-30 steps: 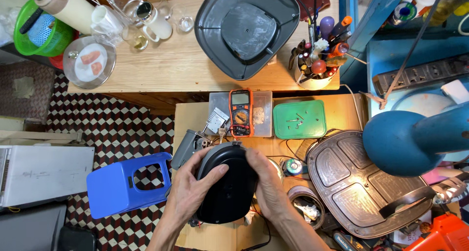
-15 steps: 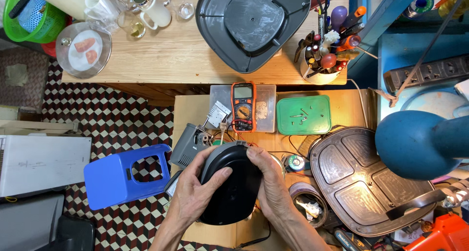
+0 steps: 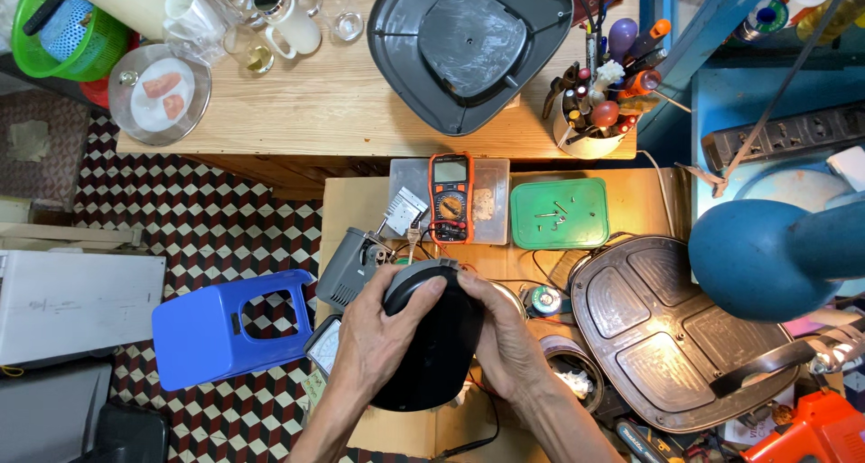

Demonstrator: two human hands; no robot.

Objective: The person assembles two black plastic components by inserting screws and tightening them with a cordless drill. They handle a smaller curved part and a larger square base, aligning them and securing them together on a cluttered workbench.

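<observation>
I am gripping a rounded black appliance housing (image 3: 431,337) with both hands, holding it just above the small tabletop (image 3: 360,202) in front of me. My left hand (image 3: 383,341) is wrapping around its left flank, fingers curled shut over the upper edge with the thumb pressing on the top face. My right hand (image 3: 509,341) is clamping the opposite side, fingers closed against the dark shell. Just beyond the housing an orange multimeter (image 3: 450,195) is lying on a clear plastic box (image 3: 491,202), and beside that a green tray (image 3: 559,213) is holding a few small screws. To my right a brown ridged plate (image 3: 671,328) is lying flat, partly under the big blue lamp head (image 3: 766,256). A grey gadget (image 3: 347,269) is sitting near my left hand, at the tabletop's edge, and a blue plastic stool (image 3: 230,328) is standing on the checkered floor (image 3: 207,220) beside it. On the larger wooden tabletop (image 3: 342,103) farther off, a dark grey lid-like shell (image 3: 473,44) is lying next to a cup crammed with tools (image 3: 599,103), with a white mug (image 3: 293,22) well apart from them.
</observation>
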